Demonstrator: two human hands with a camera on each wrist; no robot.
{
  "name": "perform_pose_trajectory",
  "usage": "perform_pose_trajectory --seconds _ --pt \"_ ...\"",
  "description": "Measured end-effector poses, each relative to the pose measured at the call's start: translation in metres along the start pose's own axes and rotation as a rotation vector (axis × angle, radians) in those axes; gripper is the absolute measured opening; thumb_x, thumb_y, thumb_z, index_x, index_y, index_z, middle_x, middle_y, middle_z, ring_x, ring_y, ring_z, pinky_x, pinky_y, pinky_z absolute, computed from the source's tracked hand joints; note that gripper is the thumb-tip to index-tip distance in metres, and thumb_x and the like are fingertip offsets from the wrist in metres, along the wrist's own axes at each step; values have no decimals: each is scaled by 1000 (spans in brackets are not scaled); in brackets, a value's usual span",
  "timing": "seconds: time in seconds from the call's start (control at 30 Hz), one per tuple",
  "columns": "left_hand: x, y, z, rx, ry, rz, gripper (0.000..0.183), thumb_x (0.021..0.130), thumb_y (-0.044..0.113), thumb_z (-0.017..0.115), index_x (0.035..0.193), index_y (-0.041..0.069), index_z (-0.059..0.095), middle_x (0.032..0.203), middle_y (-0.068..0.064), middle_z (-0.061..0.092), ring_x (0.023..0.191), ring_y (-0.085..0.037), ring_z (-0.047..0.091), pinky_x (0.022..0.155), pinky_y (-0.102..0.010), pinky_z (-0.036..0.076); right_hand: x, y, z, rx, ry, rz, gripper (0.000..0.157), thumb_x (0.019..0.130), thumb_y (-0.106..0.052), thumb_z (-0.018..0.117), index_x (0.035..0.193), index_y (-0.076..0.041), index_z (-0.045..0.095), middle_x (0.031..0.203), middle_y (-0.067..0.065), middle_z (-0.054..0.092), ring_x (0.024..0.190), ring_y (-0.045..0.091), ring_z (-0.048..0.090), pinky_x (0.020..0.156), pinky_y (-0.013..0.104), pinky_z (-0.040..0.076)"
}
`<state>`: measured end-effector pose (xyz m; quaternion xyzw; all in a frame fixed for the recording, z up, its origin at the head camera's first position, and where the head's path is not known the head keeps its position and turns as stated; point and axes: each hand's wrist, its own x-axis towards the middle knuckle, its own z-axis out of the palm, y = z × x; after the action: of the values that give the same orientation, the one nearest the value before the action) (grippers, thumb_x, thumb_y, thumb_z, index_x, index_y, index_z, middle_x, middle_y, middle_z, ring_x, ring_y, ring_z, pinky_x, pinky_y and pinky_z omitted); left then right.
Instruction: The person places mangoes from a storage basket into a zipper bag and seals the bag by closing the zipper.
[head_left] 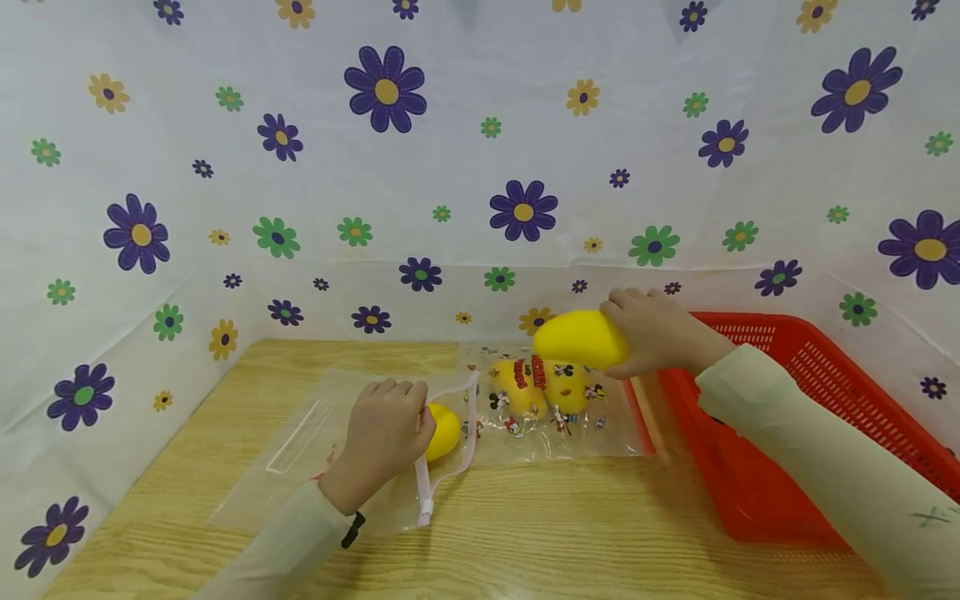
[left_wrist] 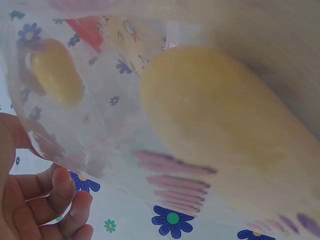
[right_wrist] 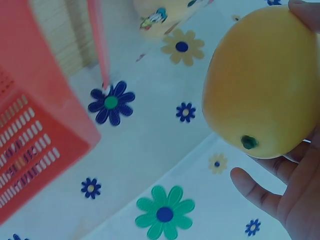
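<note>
My right hand [head_left: 660, 333] grips a yellow toy mango [head_left: 581, 339] in the air above a printed zip bag. The right wrist view shows this mango's dark green stem nub [right_wrist: 249, 142]. My left hand [head_left: 386, 437] pinches the mouth edge of a clear zip bag [head_left: 300, 433] that lies to the left. A yellow mango [head_left: 444, 432] is inside that bag, partly hidden by my left hand; close up it is the large pale mango [left_wrist: 210, 100] in the left wrist view. Curled left fingers [left_wrist: 62, 187] appear at the bag's edge there.
Behind the hands, a printed zip bag [head_left: 480, 446] with a red strip at its right edge holds two yellow fruits [head_left: 517, 392]. A red plastic basket [head_left: 757, 508] stands on the right of the wooden table [head_left: 570, 525]. Flower-patterned cloth [head_left: 450, 150] surrounds the table.
</note>
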<state>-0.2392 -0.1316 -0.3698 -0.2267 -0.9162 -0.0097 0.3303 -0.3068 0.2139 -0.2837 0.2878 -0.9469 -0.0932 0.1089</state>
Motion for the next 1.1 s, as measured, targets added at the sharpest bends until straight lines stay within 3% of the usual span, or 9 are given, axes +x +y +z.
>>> perform_pose_trajectory --seconds 0.3,0.63,0.87,1.1 --pt "0 1 -1 -7 -4 -10 18 74 19 69 72 7 56 60 -2 56 55 -18 47 60 -31 44 14 -27 8 31 -17 -68 72 63 -51 76 115 -7 54 107 9 56 95 25 51 86 44 46" --pt "-1 0 -1 -4 20 -4 17 73 18 69 70 7 56 59 -2 56 55 -18 48 60 -32 44 29 -53 20 92 -68 -98 73 65 -51 73 121 -9 52 120 9 56 104 25 51 93 46 44" --pt "-1 0 -2 0 24 -3 18 73 18 70 69 7 56 58 -2 54 54 -17 46 60 -32 44 30 -67 30 50 -76 -137 76 66 -57 71 121 -7 53 120 11 56 104 27 53 88 46 46" --pt "-2 -1 -2 -2 18 -7 19 73 19 71 70 7 56 58 -1 54 54 -17 46 60 -32 45 34 -78 37 28 -122 -103 79 66 -59 69 125 -10 51 129 10 53 111 28 53 93 47 45"
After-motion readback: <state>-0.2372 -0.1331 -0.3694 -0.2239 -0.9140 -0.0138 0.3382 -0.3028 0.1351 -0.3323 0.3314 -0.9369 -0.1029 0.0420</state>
